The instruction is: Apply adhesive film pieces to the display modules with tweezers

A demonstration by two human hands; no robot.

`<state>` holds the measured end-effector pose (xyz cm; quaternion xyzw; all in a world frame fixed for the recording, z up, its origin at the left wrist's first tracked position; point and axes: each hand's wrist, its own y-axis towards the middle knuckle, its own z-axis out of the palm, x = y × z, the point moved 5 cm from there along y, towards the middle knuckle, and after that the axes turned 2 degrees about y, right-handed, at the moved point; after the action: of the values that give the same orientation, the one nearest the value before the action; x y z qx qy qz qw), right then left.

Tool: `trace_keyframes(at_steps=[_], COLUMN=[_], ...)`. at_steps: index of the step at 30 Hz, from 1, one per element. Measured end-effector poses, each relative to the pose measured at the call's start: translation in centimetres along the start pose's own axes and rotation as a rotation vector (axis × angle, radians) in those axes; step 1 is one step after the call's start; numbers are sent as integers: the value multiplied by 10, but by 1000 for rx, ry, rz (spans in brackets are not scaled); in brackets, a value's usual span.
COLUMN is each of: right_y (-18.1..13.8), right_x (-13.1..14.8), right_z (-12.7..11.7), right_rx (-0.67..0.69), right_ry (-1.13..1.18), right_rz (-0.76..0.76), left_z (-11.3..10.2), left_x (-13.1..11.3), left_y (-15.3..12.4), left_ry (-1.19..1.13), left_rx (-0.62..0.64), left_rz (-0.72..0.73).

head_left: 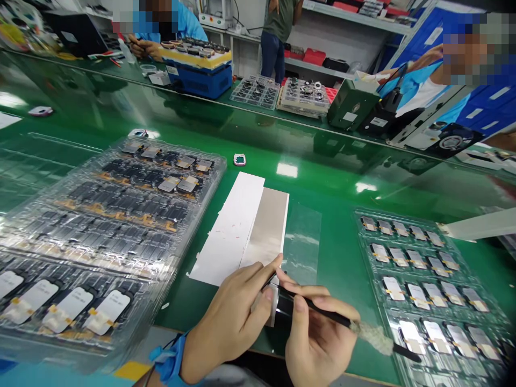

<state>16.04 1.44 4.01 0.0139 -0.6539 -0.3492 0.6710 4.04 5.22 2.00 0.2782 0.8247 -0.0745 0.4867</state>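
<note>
My left hand (237, 312), with a blue band at the wrist, is closed on a small glossy black panel (284, 304) with a silvery edge. Its fingers hide much of the part. Close beside it, my right hand (322, 336) grips a slim black stick-like tool (330, 317) wrapped in whitish material (374, 336) near its rear end. The tool's front tip is hidden among my fingers, over the panel. Just beyond my fingertips lie a white sheet (229, 231) and a grey-beige sheet (268, 226), with a clear film (303, 242) to their right.
On the left is a large clear tray (189, 215) of screen-like parts; on the right, another clear tray (382, 269) holds similar parts in rows. A small pink-rimmed device (239, 159) lies on the green table (338, 199). Across it, people work near a blue box (201, 78).
</note>
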Motion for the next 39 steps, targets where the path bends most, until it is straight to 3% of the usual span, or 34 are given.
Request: trace_keyframes(at_steps=[18, 29, 39], right_y=[-2, -4, -3], right_x=[2, 1, 2], right_z=[1, 2, 0], right_rx=[-16, 40, -47], right_ry=[-5, -9, 4], right_rz=[-30, -45, -21], left_z=[0, 0, 2], left_x=[-1, -2, -2], left_y=[0, -1, 3], left_ry=[59, 59, 81], left_rx=[2, 13, 32], left_rz=[-15, 0, -30])
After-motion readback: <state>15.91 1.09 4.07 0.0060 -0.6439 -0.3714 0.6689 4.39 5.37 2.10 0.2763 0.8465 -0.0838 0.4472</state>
